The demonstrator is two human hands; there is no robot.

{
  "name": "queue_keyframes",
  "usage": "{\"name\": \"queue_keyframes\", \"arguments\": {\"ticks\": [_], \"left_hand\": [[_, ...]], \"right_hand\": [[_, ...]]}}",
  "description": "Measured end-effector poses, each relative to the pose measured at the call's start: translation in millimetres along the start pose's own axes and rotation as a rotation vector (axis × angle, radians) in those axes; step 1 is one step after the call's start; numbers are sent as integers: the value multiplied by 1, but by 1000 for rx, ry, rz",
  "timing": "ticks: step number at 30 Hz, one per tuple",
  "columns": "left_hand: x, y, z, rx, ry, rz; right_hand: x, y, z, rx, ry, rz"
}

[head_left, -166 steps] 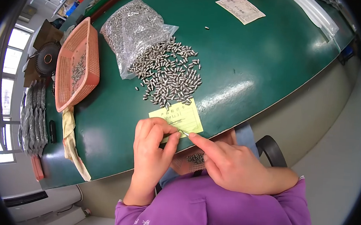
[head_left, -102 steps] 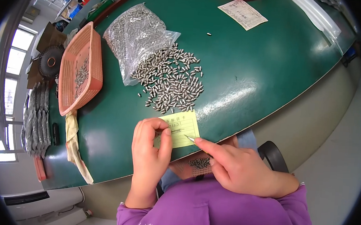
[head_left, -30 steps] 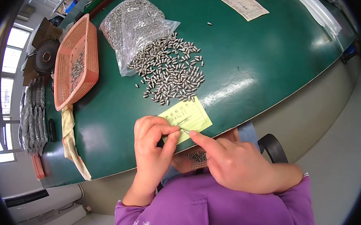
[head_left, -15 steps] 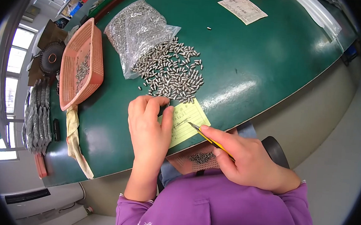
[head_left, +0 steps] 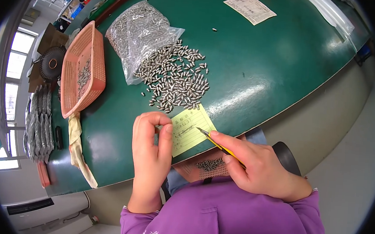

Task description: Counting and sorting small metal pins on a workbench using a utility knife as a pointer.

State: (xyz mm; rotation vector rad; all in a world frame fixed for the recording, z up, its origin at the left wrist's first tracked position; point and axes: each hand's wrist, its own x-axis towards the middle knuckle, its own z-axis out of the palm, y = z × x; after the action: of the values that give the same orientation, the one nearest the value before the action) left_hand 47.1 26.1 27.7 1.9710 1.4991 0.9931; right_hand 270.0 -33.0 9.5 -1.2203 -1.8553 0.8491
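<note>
My left hand (head_left: 151,146) pinches something small between thumb and forefinger at the near table edge; the item itself is hidden by the fingers. My right hand (head_left: 255,168) grips a thin yellow knife (head_left: 215,142), its tip over a yellow paper slip (head_left: 189,128) lying on the green table (head_left: 260,65). Just beyond the slip lies a loose pile of small metal pins (head_left: 175,81) spilling from a clear plastic bag (head_left: 138,31). A pink mesh basket (head_left: 206,166) with a few pins rests on my lap under the table edge.
An orange plastic basket (head_left: 86,73) holding some pins stands at the left. A cloth strip (head_left: 79,146) hangs by the table's left edge. A printed paper (head_left: 250,7) lies at the far side. Dark stacked parts (head_left: 39,119) sit beyond the table's left end.
My left hand went out to the pin pile and has come back to the near edge with fingers pinched. The right hand has shifted slightly, the yellow knife now showing over the slip.
</note>
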Motion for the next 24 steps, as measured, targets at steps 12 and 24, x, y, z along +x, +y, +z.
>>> {"name": "queue_keyframes", "arguments": {"ticks": [12,24], "left_hand": [[-20,-14,12,-3,6,244],[-23,-11,7,187,-52,230]], "right_hand": [[-1,0,8,-29,-33,14],[-4,-1,17,-133,-52,-64]]}}
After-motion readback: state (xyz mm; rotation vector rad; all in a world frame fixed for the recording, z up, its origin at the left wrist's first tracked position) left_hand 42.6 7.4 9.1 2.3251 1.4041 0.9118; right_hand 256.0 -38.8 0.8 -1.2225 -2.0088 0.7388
